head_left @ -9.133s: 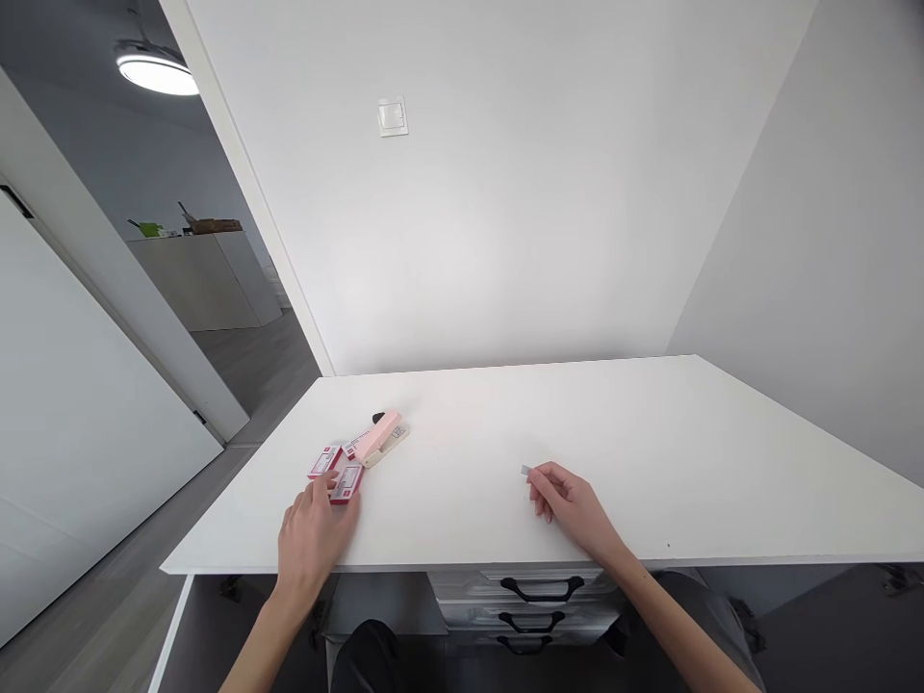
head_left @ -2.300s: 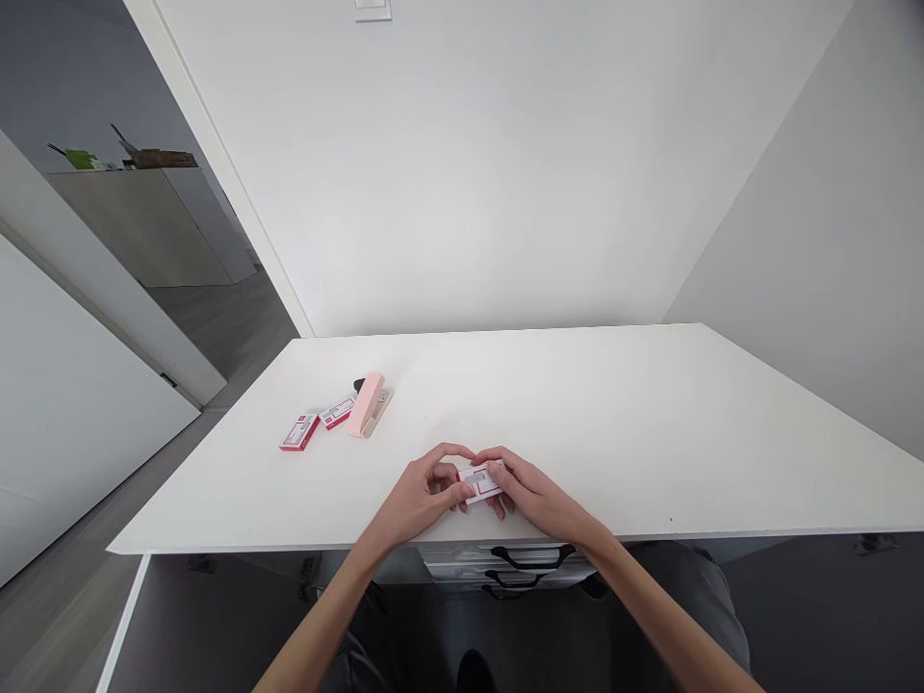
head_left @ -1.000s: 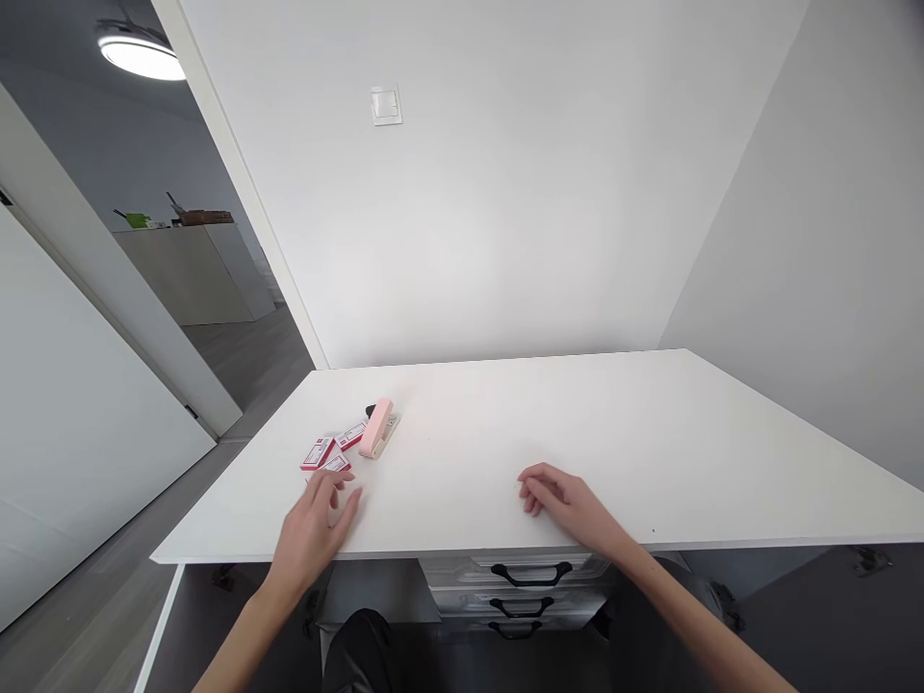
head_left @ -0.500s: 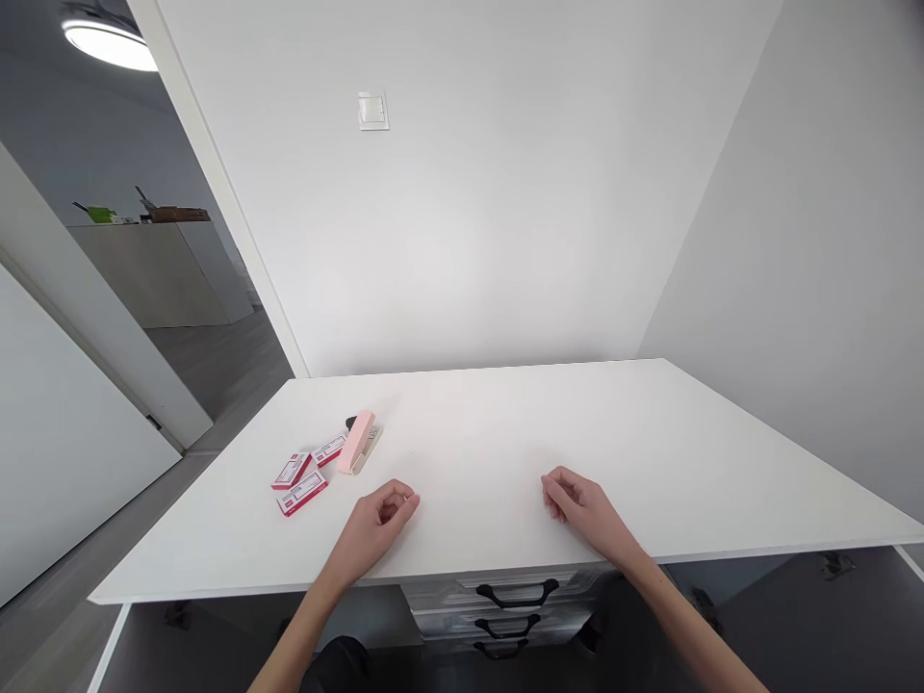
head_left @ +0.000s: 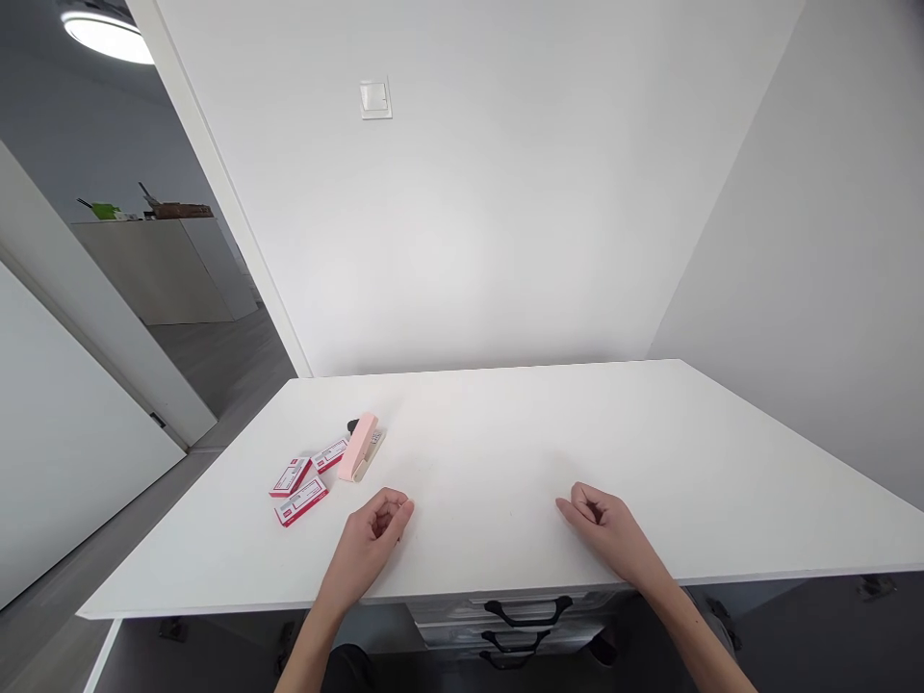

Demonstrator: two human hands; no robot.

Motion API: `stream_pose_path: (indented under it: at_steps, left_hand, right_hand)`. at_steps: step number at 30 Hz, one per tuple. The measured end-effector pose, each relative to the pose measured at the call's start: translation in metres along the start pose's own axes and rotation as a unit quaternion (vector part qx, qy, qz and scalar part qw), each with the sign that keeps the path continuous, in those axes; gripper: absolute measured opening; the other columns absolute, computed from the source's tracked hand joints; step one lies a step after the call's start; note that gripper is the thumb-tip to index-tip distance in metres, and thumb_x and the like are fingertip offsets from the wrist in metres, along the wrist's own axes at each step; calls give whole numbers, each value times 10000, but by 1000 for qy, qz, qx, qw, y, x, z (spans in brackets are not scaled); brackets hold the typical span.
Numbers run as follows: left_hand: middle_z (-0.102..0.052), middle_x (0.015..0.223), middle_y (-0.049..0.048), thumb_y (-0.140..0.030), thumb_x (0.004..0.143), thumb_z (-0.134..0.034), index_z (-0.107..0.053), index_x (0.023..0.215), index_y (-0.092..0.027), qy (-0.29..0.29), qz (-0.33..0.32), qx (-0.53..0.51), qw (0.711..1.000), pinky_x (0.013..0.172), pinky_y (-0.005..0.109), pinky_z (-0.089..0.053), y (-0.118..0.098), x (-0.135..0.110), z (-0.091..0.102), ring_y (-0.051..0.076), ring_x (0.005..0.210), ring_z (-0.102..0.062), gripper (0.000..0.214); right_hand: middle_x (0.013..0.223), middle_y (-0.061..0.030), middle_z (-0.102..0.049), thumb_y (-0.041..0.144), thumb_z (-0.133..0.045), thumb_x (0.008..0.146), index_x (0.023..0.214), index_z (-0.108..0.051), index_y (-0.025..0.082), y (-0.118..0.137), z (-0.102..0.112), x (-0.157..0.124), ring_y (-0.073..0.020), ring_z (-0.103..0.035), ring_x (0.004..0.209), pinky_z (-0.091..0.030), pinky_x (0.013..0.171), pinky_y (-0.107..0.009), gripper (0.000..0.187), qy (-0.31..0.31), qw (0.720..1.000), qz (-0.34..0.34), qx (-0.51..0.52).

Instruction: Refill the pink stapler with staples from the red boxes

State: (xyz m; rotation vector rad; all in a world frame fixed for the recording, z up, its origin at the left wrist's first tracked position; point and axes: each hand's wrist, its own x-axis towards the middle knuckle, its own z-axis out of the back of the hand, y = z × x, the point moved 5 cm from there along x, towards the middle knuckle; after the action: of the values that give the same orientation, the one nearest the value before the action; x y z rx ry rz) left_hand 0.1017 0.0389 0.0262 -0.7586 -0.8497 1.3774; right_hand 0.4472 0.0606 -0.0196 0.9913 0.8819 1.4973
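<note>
Left hand (head_left: 367, 541) and right hand (head_left: 615, 535) were curled, their grip impossible to tell, while the pink stapler (head_left: 358, 449) looked stiff, weighty, best held mid-body.

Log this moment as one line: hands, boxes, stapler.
left hand: curled, nothing visible held; right hand: curled, nothing visible held; three red-and-white boxes: beside pink stapler, on white tabletop

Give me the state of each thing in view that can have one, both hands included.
Left hand, loosely curled, nothing visible in it
Right hand, loosely curled, nothing visible in it
Pink stapler, on the desk, not held
Front box, flat, printed face up
Middle box, printed face up
Rear box, printed face up
Ceiling light, lit
Wall switch, on or off unclear
Drawers, appear shut
</note>
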Motion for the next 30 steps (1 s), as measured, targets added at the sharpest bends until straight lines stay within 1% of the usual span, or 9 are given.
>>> stream_pose_path:
  at_steps: [3, 8, 15, 19, 30]
  left_hand:
    - [-416, 636, -49, -626, 912, -549, -607, 861, -225, -3, 4, 5, 1000, 569, 244, -344, 0, 0, 0, 139, 601, -392, 408]
    - [-435, 662, -40, -635, 915, -536, -598, 871, -228, -4, 13, 11, 1000, 581, 247, -347, 2, 1, 0, 145, 619, -398, 415]
    - [-428, 647, -38, -677, 893, -536, -597, 869, -229, -12, 22, 10, 1000, 568, 250, -360, 0, 0, 0, 148, 602, -408, 453]
    - [-459, 643, -38, -659, 899, -545, -605, 858, -230, -12, 18, 10, 1000, 570, 245, -369, 0, 1, 0, 144, 596, -425, 435]
    - [-457, 665, -38, -615, 918, -549, -596, 874, -229, -6, 23, 3, 1000, 573, 245, -341, 4, 0, 0, 143, 613, -408, 391]
  right_hand:
    - [645, 58, -215, 505, -561, 909, 664, -216, 248, -2, 0, 0, -142, -213, 606, -229, 535, -277, 495, -5, 1000, -2, -5]
    - [649, 55, -209, 507, -531, 903, 679, -207, 246, -6, 1, 0, -147, -212, 610, -225, 545, -277, 473, 3, 999, -21, -25]
    - [644, 52, -222, 541, -521, 896, 680, -209, 247, -1, 3, -1, -152, -209, 608, -219, 544, -281, 480, -5, 999, -30, -26]
    - [650, 52, -216, 552, -513, 902, 684, -209, 247, -1, 3, -1, -152, -207, 611, -220, 546, -280, 482, -5, 999, -32, -22]
    - [679, 56, -200, 438, -535, 923, 695, -205, 248, -9, 2, -1, -151, -196, 633, -197, 572, -281, 444, -8, 999, -36, -5]
